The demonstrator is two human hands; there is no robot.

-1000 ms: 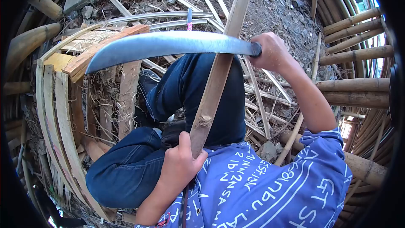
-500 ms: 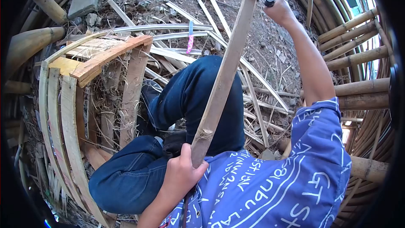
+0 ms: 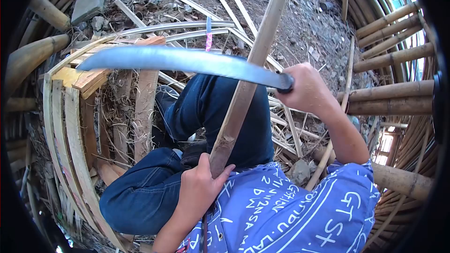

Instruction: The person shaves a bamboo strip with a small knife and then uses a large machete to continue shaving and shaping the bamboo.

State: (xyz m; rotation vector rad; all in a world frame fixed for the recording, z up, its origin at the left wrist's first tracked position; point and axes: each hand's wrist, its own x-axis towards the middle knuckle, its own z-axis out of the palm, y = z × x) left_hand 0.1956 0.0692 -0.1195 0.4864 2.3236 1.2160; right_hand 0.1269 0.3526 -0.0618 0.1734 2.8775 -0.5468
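A long split bamboo piece (image 3: pixel 269 23) slants up from my lap across my bent knee, its top running out of view. My left hand (image 3: pixel 201 182) is closed around its lower end, which has a knot just above the fingers. In my right hand (image 3: pixel 304 86) is the dark handle of a machete, gripped tight. The machete's long, slightly curved blade (image 3: pixel 173 61) points left and overlaps the front of the bamboo at about knee height. Motion blurs the blade somewhat.
A slatted wooden crate (image 3: pixel 72 122) stands at my left, with shavings around it. A knife with a pink handle (image 3: pixel 208 43) lies beyond my knee among bamboo strips (image 3: pixel 187 26). A concrete block (image 3: pixel 89 4) sits farther off. Bamboo poles (image 3: pixel 393 89) line the right side.
My right hand has come down and toward me, bringing the machete from the bamboo's far end to the front of its middle. My left hand keeps its hold, and the bamboo has barely shifted.
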